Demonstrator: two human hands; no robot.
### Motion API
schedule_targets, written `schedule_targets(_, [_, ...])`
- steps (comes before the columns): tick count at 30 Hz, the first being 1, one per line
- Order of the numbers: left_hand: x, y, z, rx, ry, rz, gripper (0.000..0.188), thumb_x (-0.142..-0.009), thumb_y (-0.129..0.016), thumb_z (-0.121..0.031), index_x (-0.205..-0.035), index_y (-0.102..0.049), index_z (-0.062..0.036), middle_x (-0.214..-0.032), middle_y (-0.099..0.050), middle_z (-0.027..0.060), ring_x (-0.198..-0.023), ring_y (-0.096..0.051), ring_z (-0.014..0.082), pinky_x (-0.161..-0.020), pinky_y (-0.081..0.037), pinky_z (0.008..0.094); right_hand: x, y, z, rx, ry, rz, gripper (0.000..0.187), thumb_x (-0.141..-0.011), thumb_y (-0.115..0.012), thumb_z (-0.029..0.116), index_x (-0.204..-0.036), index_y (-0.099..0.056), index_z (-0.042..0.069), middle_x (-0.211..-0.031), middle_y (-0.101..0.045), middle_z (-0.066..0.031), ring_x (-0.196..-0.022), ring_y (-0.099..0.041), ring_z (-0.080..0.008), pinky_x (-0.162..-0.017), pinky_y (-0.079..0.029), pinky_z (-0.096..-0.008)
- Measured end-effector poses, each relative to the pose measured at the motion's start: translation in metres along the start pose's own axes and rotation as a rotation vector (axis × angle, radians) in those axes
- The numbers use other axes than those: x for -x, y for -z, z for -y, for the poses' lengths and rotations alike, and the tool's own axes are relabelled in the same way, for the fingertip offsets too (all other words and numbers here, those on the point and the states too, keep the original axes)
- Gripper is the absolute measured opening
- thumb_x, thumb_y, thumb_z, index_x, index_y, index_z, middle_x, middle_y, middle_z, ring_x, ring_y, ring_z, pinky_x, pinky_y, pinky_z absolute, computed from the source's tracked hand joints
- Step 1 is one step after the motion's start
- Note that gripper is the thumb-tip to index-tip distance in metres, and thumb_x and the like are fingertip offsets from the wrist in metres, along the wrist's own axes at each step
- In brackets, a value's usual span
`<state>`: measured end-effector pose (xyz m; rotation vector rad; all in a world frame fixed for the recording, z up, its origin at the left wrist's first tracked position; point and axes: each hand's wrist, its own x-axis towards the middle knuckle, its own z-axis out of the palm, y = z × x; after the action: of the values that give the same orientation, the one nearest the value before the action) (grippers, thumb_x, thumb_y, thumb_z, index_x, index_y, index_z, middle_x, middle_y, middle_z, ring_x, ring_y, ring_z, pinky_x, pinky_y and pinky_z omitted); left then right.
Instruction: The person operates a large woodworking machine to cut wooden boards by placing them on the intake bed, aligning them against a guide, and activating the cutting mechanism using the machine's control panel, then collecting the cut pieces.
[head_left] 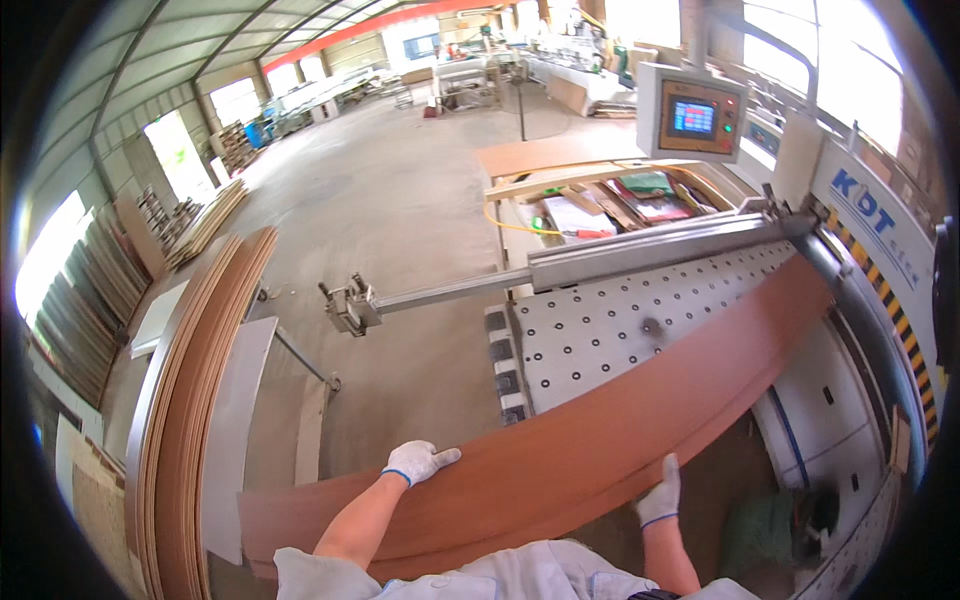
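A long reddish-brown board (560, 445) slants across in front of me, from low on the left up to the machine on the right. Its far right part lies over the white perforated table (585, 335), while its left part hangs out past the table. My left hand (418, 463), in a white glove, is closed on the board's far edge, thumb resting on the top face. At the near edge, my gloved right hand (660, 492) holds the board farther right; its fingers are partly hidden beneath.
A metal guide bar (660, 246) crosses behind the table, ending in a clamp-like block (350, 305). A control screen (692, 117) hangs at the right above the striped machine (885, 300). Stacked brown boards (200, 400) stand left, beside a pale panel (238, 440). A green bundle (765, 530) sits low right.
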<state>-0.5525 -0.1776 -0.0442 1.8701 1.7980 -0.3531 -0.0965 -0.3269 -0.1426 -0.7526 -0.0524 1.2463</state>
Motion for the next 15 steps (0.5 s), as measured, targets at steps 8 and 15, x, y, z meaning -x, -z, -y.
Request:
schedule_targets(8, [0.11,-0.029,0.05,0.048,0.029,-0.406,0.08,-0.082,-0.054,-0.085,-0.074,-0.074,-0.0079,-0.076,-0.072,0.0156,-0.078,-0.071,0.0378,-0.069,-0.054,0.0477,-0.071,0.063,0.052,0.13,0.131,-0.187,0.078,-0.102,-0.049,0.064,-0.159,-0.039,0.011,-0.162,-0.042,-0.0084,-0.145,-0.041,-0.0332,-0.121,-0.033,-0.051])
schedule_targets(15, [0.261,-0.073,0.162,0.035,-0.032,-1.087,0.068,-0.071,-0.073,-0.076,-0.064,-0.065,-0.0091,-0.061,-0.063,0.0113,-0.061,-0.064,0.036,-0.057,-0.048,0.0469,0.023,0.001,-0.036,0.204,-0.007,-0.087,0.087,-0.099,-0.042,0.076,-0.16,-0.037,0.015,-0.164,-0.039,-0.0046,-0.147,-0.036,-0.0288,-0.123,-0.028,-0.0468])
